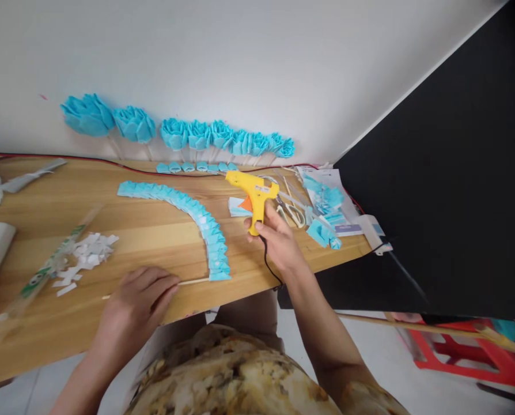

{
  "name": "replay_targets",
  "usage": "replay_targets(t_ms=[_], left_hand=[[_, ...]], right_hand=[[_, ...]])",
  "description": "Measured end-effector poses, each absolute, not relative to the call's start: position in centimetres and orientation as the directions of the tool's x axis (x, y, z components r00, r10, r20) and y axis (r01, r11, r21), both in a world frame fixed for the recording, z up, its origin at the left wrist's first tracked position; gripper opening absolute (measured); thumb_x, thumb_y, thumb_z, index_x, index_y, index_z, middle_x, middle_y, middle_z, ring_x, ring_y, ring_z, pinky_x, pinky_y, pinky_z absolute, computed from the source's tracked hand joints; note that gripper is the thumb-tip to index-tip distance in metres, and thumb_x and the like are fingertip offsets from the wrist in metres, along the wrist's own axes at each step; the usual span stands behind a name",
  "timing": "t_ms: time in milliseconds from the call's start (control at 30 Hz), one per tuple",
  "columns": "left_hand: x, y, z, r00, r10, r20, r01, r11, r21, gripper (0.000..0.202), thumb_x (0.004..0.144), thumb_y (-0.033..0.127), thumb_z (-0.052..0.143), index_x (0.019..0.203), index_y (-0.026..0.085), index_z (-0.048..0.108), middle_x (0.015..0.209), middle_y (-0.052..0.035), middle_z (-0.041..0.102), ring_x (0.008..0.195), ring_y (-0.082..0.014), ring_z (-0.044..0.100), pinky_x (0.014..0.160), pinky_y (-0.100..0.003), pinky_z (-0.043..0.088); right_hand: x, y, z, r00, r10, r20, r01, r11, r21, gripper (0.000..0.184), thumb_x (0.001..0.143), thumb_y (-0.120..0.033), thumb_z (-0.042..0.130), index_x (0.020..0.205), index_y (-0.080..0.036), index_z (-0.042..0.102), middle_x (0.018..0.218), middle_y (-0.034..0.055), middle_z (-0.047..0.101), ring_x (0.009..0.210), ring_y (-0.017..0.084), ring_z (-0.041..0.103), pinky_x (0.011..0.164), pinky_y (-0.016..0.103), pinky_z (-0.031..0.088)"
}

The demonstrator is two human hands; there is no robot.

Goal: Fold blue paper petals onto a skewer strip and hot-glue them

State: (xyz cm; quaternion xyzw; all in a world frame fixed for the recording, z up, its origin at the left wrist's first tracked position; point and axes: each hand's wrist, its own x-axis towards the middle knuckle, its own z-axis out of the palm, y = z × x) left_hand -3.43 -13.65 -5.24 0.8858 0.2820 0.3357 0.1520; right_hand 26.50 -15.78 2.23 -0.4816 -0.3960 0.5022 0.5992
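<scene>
two bare hands work at a wooden table [154, 236]. at lower left of centre, the left hand [139, 300] rests palm down, thumb and fingertips closed on one thin stick [194, 282], seemingly to steady it; the stick's right end meets the lower end of one curved strip of folded blue pieces [197, 213], mid-frame. whether it lies under the strip, i cannot tell. right of centre, the right hand [279, 236] wraps the handle of one yellow glue gun [257, 190], nozzle to the upper left, probably lifted to keep it off the work. along the upper part, eight or nine blue flowers [174, 134] lean on the wall [257, 57], perhaps to save table space; the last overlap. below them sit about seven small blue pieces [175, 167]. one pair of scissors [299, 217] lies behind the right hand; white scraps [92, 252], too many to count, are heaped at left.
</scene>
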Motion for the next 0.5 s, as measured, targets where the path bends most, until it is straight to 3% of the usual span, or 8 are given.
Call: replay_targets(t_ms=[200,367,500], left_hand=[[-3.1,-13.7,-4.7,0.608,0.573,0.549,0.378,-0.817,0.435,0.012,0.100,0.020,0.057,0.101,0.017,0.069,0.095,-0.0054,0.071,0.085,-0.0189,0.065,0.078,-0.032,0.046],[-3.1,-13.7,-4.7,0.605,0.589,0.536,0.382,-0.805,0.453,0.012,0.101,0.022,0.057,0.101,0.018,0.068,0.095,-0.0054,0.071,0.086,-0.0192,0.065,0.079,-0.033,0.046],[-3.3,-13.7,-5.2,0.618,0.599,0.509,0.380,-0.794,0.474,0.011,0.100,0.022,0.058,0.103,0.018,0.068,0.098,-0.0054,0.071,0.088,-0.0197,0.065,0.081,-0.034,0.045]], right_hand=[[25.6,-16.0,0.3,0.198,0.980,0.029,-0.113,0.052,-0.992,0.037,0.085,-0.035,0.070,0.121,-0.025,0.066,0.096,0.0040,0.068,0.086,0.019,0.061,0.068,0.030,0.050],[25.3,-16.0,0.3,0.208,0.978,-0.002,-0.185,0.037,-0.982,0.048,0.081,-0.034,0.071,0.128,-0.028,0.061,0.105,0.0042,0.068,0.087,0.018,0.061,0.068,0.029,0.050],[25.2,-15.9,0.1,0.250,0.968,-0.011,-0.242,0.051,-0.969,0.043,0.081,-0.036,0.071,0.122,-0.029,0.062,0.116,0.0040,0.066,0.087,0.016,0.061,0.063,0.026,0.049]])
